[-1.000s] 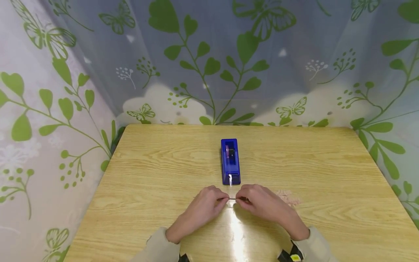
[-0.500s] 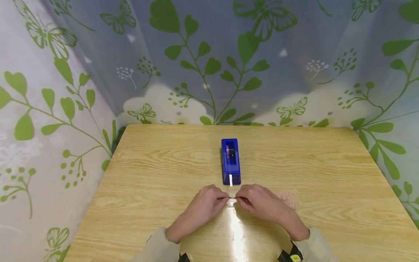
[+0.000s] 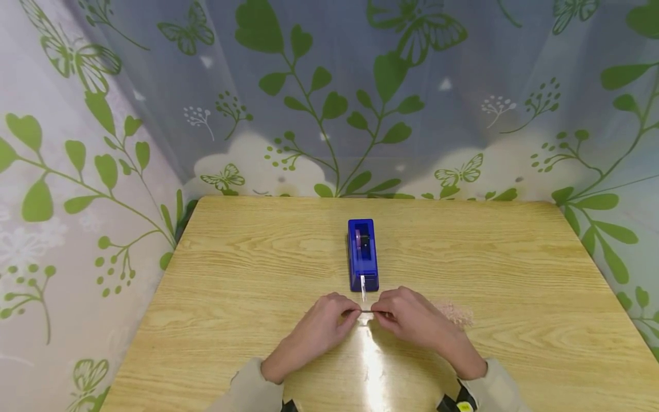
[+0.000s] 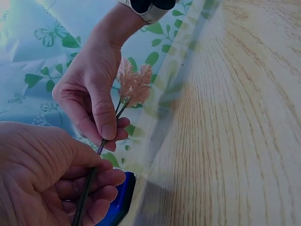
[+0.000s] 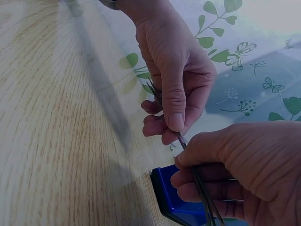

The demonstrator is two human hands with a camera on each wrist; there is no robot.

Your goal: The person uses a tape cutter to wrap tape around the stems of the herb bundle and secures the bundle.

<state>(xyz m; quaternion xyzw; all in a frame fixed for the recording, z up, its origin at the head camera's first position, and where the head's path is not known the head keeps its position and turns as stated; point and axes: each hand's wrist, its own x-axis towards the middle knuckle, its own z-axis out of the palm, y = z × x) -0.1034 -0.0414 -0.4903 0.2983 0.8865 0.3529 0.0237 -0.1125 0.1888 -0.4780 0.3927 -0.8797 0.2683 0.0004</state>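
Wood-grained surface [image 3: 247, 252] spreads beneath the left hand [image 3: 323, 318] and right hand [image 3: 411, 318], both pinching dark stems [image 4: 84, 197]; pink flower heads [image 3: 456, 314] show beside the right hand. Farther off stand a blue tape dispenser [image 3: 366, 266] and leaf-printed cloth [image 3: 329, 134].

No readable text, number or brand.
The yellow label [image 3: 465, 406] on the black wrist gear [image 3: 467, 392], on the right, is too small to read; no lettering can be made out on the blue tape dispenser [image 3: 368, 266] or on the printed cloth [image 3: 309, 143] behind it, in any view.
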